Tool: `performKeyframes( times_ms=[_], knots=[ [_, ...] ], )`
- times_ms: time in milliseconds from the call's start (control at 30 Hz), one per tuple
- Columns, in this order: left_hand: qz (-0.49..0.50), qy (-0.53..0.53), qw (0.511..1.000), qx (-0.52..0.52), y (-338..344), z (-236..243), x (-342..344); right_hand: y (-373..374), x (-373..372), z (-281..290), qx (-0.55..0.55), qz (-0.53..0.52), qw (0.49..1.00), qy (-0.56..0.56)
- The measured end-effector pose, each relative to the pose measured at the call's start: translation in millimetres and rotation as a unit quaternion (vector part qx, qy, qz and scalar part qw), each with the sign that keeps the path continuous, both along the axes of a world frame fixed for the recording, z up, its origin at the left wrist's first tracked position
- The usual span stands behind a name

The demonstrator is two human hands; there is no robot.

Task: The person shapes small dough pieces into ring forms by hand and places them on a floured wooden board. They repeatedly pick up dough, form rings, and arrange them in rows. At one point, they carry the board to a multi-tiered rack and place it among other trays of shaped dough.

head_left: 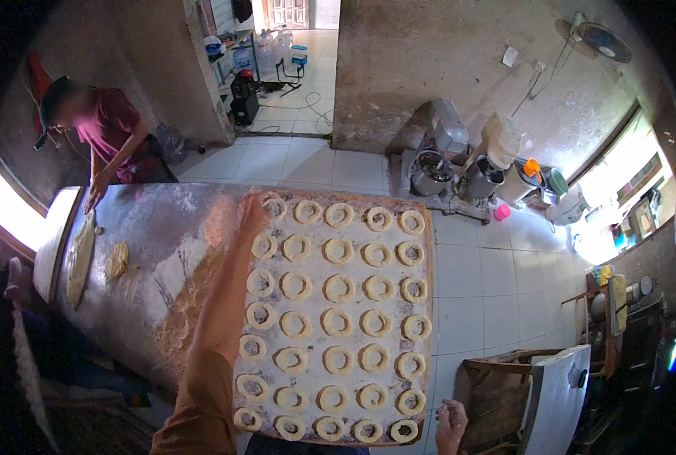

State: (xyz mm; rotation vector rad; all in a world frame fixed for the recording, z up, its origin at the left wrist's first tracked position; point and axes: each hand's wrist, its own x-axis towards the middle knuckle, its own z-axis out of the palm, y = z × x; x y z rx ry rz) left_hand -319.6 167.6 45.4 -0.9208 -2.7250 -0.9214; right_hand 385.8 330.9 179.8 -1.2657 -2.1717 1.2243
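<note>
Left hand [255, 206] at a floured board's [317, 268] far-left corner, grip impossible to tell; right hand [451, 426] loosely half-open, seemingly empty, off the near-right corner. Dough rings [328, 288] cover the board — the left forearm [228, 296], drifting right, could smudge the closest column.

Thirty-five dough rings [325, 324], one board [357, 305]

The left hand [255, 203], at the far left corner of the board [430, 265], is too small for its fingers to be told apart; the near edge cuts off the brown sleeve [201, 402] and the right forearm [448, 449]; the far-left person's face [72, 105] is blurred; the far door [288, 14] loses its top.
</note>
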Motion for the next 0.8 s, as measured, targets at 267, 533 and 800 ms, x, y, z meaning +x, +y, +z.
performKeyframes(
  times_ms=[267, 533, 800],
  knots=[
    [-0.003, -0.013, 0.991, 0.133, -30.0, 128.9, 122.7, -17.6, 22.6, -50.8, -0.122, -0.008, 0.99, -0.073],
    [0.264, -0.17, 0.949, 0.031, -267.1, 99.9, 426.5, -38.2, -1.7, -8.5, 0.123, 0.066, 0.986, -0.087],
    [0.337, -0.216, 0.891, 0.215, -243.3, 67.0, 512.0, 0.8, 14.4, -27.1, -0.151, 0.13, 0.98, -0.025]
  ],
)
